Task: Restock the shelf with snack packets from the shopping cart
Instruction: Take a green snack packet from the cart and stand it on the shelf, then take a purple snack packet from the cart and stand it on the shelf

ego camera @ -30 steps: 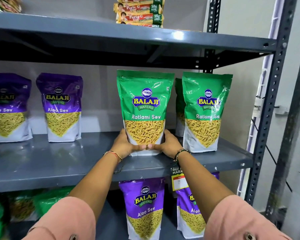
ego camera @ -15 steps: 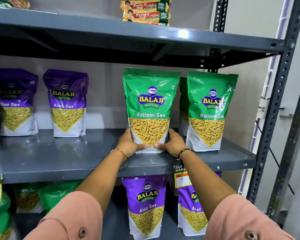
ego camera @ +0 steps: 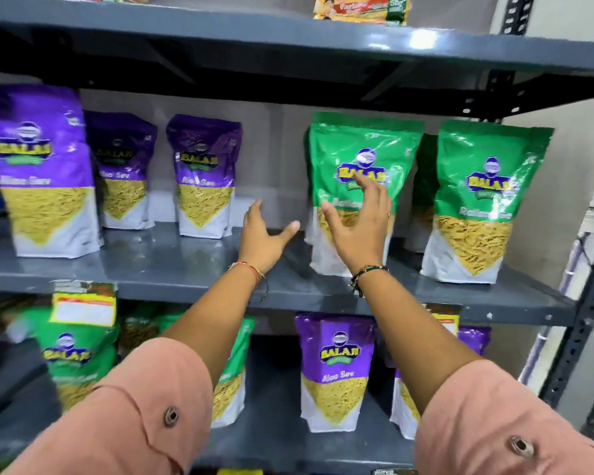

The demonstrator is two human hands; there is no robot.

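- Grey metal shelf (ego camera: 186, 265), middle tier of a rack, bearing upright snack pouches in a loose row.
- Green packet (ego camera: 360, 156) standing upright on that tier, right of centre, long axis vertical, sealed top edge up, printed face turned out toward the camera; green upper half with a blue and yellow logo, yellow sev pictured below, white base; lettering blurred.
- Second green packet (ego camera: 487, 200) just beside it on the right, same look, also upright and facing out.
- Three purple packets (ego camera: 38, 166) further left on the same tier, upright.
- Right hand (ego camera: 360, 228) spread wide in front of the green packet's lower half, gripping nothing; whether touching it, cannot tell.
- Left hand (ego camera: 264, 238) splayed wide over bare shelf left of the green packet, holding nothing.
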